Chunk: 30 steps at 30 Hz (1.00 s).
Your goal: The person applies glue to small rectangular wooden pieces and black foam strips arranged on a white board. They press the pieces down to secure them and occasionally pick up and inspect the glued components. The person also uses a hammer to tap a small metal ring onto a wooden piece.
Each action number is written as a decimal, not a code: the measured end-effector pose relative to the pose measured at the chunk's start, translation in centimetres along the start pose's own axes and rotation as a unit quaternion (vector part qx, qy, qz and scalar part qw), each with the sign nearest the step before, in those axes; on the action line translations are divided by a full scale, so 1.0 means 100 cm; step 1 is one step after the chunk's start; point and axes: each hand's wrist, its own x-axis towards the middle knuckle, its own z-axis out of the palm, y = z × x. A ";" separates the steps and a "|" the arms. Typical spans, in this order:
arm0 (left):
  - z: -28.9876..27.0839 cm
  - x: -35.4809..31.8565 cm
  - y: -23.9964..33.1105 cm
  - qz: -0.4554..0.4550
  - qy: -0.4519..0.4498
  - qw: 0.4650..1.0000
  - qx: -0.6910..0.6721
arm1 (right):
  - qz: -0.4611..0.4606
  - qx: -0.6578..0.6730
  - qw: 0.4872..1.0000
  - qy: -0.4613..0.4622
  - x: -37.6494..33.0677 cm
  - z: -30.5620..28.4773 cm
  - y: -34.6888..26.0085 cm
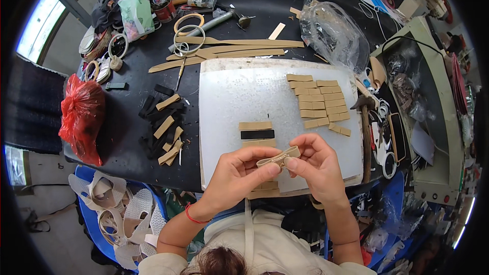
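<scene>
Between my two hands, over the near edge of a white board (pixel 239 89), is a tan strip folded into a flat loop (pixel 278 158). My left hand (pixel 243 169) pinches its left end, with a red cord on that wrist. Thumb and fingers of my right hand (pixel 317 165) press on its right end. Beneath and beyond my hands lies a column of flat tan pieces (pixel 255 125) with one black piece (pixel 257 134) among them. Rows of folded tan loops (pixel 311 106) rest at the board's right side.
Loose black and tan pieces (pixel 165 127) lie left of the board. Long tan strips (pixel 229 51), tape rings and a brush are beyond it. A hammer (pixel 364 137) lies along its right edge. A red plastic bag (pixel 82 117) and a blue bin (pixel 91 214) are at the left.
</scene>
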 end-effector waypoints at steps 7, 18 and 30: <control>-0.013 0.004 0.007 -0.131 -0.022 0.988 -0.080 | 0.052 0.059 0.996 -0.041 0.006 0.002 0.001; -0.010 0.002 0.013 -0.127 -0.010 0.988 -0.086 | 0.067 0.058 0.996 -0.033 0.008 0.002 -0.001; -0.003 -0.012 0.010 -0.026 -0.004 1.000 -0.006 | -0.043 -0.020 0.998 -0.033 -0.004 0.002 0.011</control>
